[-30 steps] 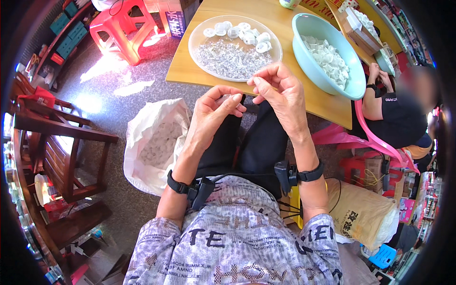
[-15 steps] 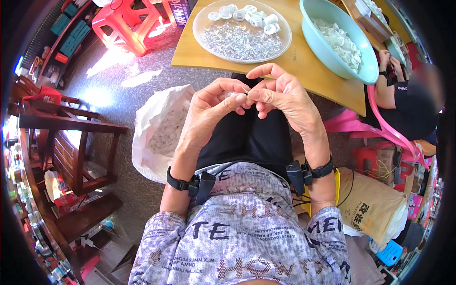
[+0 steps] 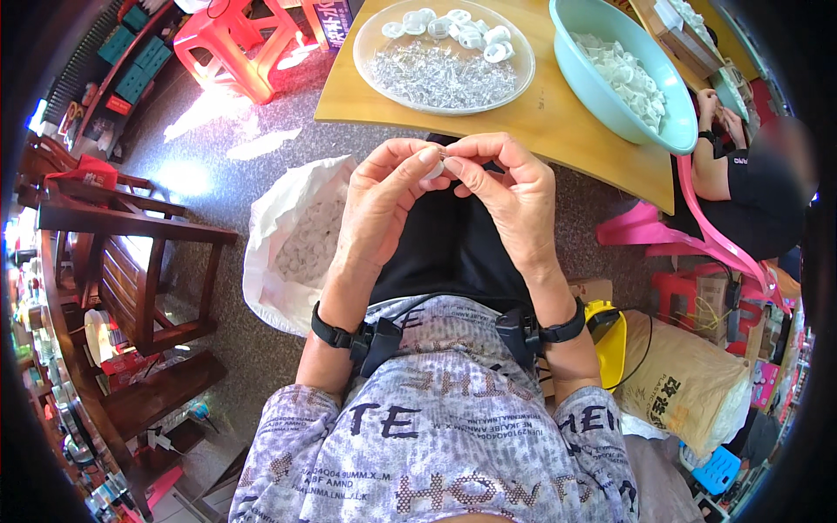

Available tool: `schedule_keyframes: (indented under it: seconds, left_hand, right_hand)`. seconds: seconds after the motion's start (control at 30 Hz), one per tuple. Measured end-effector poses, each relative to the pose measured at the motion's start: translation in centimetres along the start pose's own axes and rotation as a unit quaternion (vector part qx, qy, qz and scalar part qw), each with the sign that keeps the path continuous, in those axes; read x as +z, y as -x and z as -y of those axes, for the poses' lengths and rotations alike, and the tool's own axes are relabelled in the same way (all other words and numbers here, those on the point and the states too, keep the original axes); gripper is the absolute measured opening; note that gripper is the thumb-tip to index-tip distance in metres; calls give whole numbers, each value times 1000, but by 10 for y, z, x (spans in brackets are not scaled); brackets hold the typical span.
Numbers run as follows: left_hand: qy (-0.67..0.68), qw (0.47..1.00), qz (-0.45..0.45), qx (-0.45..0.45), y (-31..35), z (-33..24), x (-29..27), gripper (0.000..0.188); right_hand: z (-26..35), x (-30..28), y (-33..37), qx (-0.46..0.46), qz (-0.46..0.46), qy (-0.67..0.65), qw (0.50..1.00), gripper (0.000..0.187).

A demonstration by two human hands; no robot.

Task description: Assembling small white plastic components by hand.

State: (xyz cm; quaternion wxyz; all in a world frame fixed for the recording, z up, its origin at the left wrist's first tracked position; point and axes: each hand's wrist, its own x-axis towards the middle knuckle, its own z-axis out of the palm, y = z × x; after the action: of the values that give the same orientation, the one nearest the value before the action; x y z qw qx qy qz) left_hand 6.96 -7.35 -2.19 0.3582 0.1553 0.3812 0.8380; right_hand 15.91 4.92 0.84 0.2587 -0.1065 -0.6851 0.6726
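Observation:
My left hand (image 3: 384, 200) pinches a small whitish plastic piece (image 3: 433, 171) between thumb and fingers, above my lap. The fingertips of my right hand (image 3: 510, 196) meet it there, thumb and forefinger pressed together at the piece's edge. Whatever the right fingers grip is too small to make out. Just beyond the hands, on a yellow table (image 3: 558, 144), lies a round clear tray (image 3: 359, 65). It holds white plastic rings (image 3: 471, 35) along its far side and a heap of tiny clear plastic parts (image 3: 440, 77) nearer to me.
A light blue basin (image 3: 680, 131) with whitish pieces stands at the table's right. On the floor to my left sits an open white sack (image 3: 261, 253) of similar pieces. Wooden chairs (image 3: 131, 222) stand farther left, a red stool (image 3: 235, 44) beyond. Another person (image 3: 754, 187) sits at right.
Both hands have come slightly nearer my body. The right hand has turned, its raised forefinger now lowered beside the thumb. The whitish piece shows more clearly between the fingertips.

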Motion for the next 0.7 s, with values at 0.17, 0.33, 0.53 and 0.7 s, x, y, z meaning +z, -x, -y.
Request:
schedule_keyframes:
  seconds: [0.17, 0.33, 0.53, 0.7]
  left_hand:
    - [31, 1000, 3, -4, -2, 4, 2, 10]
    - [11, 1000, 6, -11, -4, 3, 8, 14]
    - [-107, 993, -8, 44, -4, 11, 8, 29]
    - [-143, 989, -10, 20, -2, 11, 5, 45]
  right_hand:
    - [-16, -2, 0, -70, -21, 2, 997, 9]
    - [-18, -6, -3, -79, -36, 17, 996, 9]
    - [-14, -13, -4, -129, -21, 77, 988, 7]
    - [-13, -11, 1, -129, 15, 128, 983, 8]
